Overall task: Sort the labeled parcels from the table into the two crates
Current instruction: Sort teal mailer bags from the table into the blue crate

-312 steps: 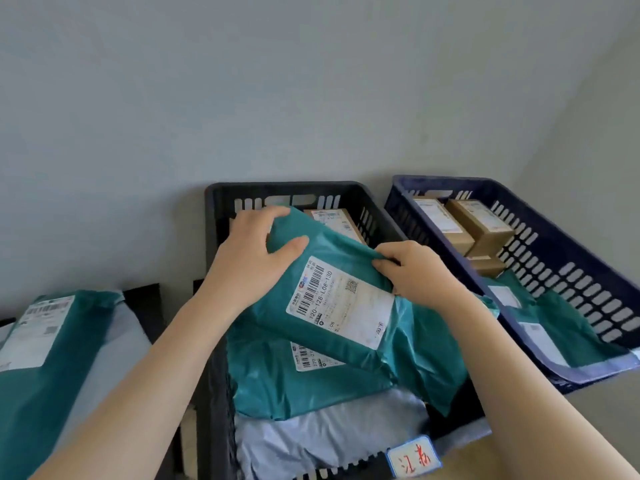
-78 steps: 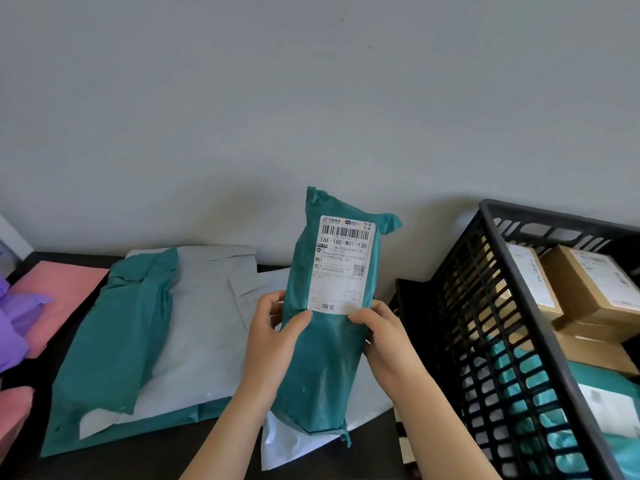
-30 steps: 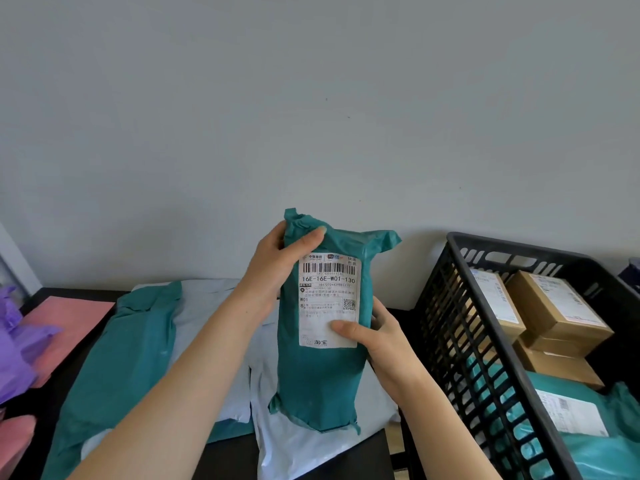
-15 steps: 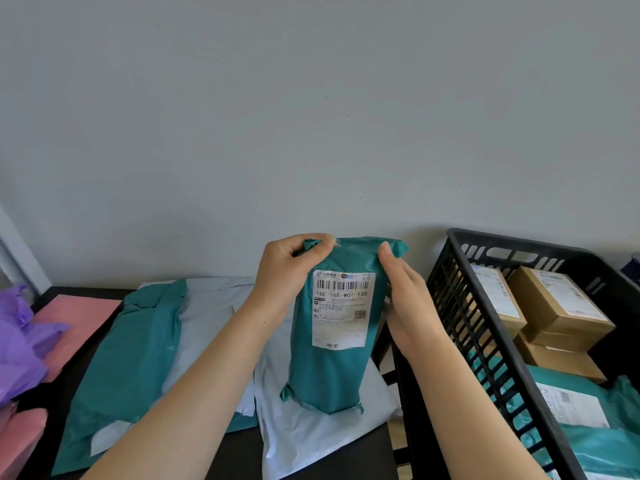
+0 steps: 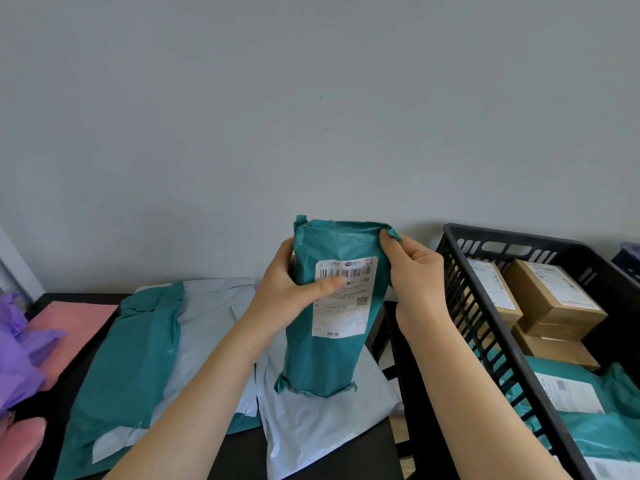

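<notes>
head cam | wide-angle, worn on the person's head | faces forward and down, wall [image 5: 311,98] filling upper half | close above left hand [image 5: 287,296], right hand [image 5: 415,271], counter [image 5: 242,459] | black crate [image 5: 519,236] at right

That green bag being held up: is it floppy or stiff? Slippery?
Probably fairly firm: the parcel stays straight and upright though the left hand and right hand hold only its upper part. Its glossy plastic wrapper may be slippery, so a two-handed grip seems sensible.

The white label [image 5: 344,299] on the upright teal parcel [image 5: 322,358] shows a barcode, the characters "01-130" and a QR code. Labels on the brown boxes [image 5: 554,303] are unreadable.
</notes>
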A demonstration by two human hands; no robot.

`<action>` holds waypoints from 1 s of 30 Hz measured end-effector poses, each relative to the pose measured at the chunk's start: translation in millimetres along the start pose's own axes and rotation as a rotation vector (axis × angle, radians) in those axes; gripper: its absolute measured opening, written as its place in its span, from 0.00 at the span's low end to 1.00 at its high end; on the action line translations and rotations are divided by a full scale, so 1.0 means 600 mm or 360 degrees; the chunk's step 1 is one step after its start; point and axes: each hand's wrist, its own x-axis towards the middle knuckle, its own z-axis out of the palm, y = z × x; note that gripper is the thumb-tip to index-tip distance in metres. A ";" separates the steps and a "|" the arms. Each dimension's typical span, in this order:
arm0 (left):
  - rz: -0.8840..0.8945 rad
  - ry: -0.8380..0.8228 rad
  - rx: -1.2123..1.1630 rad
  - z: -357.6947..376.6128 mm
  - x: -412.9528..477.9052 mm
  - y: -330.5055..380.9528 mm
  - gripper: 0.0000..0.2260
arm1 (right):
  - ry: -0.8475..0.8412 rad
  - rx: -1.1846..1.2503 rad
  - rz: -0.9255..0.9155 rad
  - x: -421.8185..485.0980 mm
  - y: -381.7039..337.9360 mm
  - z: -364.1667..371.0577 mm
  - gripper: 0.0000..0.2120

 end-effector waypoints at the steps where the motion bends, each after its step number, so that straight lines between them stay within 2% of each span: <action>1: 0.0023 0.0108 -0.0023 0.002 -0.001 0.002 0.31 | -0.0027 0.0007 -0.0004 -0.003 -0.001 -0.002 0.11; 4: 0.0092 0.0395 -0.0260 -0.001 0.004 0.014 0.28 | -0.0108 -0.0038 -0.0028 -0.012 -0.003 -0.017 0.11; 7: 0.0248 0.0601 -0.0458 0.003 0.009 0.043 0.27 | -0.0110 -0.0459 -0.0149 -0.019 0.003 -0.043 0.17; 10: 0.0486 0.0714 -0.0697 0.026 0.009 0.089 0.21 | -0.0226 -0.0826 -0.0277 -0.032 0.008 -0.060 0.32; 12: 0.0630 0.0740 -0.0802 0.046 0.004 0.119 0.20 | -0.0279 -0.0938 -0.0398 -0.040 0.006 -0.062 0.43; 14: 0.0742 0.0718 -0.0878 0.071 -0.003 0.149 0.19 | -0.0236 -0.1046 -0.0572 -0.042 -0.002 -0.068 0.49; 18: 0.0882 0.0692 -0.1005 0.115 -0.022 0.200 0.20 | -0.0100 -0.1097 -0.0825 -0.039 -0.031 -0.089 0.54; 21: 0.0986 0.0647 -0.1074 0.161 -0.037 0.233 0.23 | -0.0012 -0.1104 -0.0910 -0.038 -0.063 -0.119 0.57; 25: 0.0928 0.0491 -0.1231 0.267 -0.058 0.278 0.25 | 0.0275 -0.1213 -0.1073 -0.031 -0.113 -0.211 0.56; 27: 0.0769 0.0448 -0.1341 0.287 -0.059 0.277 0.23 | 0.0392 -0.1269 -0.1157 -0.024 -0.124 -0.240 0.53; 30: 0.0506 0.0303 -0.1399 0.378 -0.075 0.269 0.22 | 0.0508 -0.1480 -0.1158 -0.020 -0.148 -0.364 0.51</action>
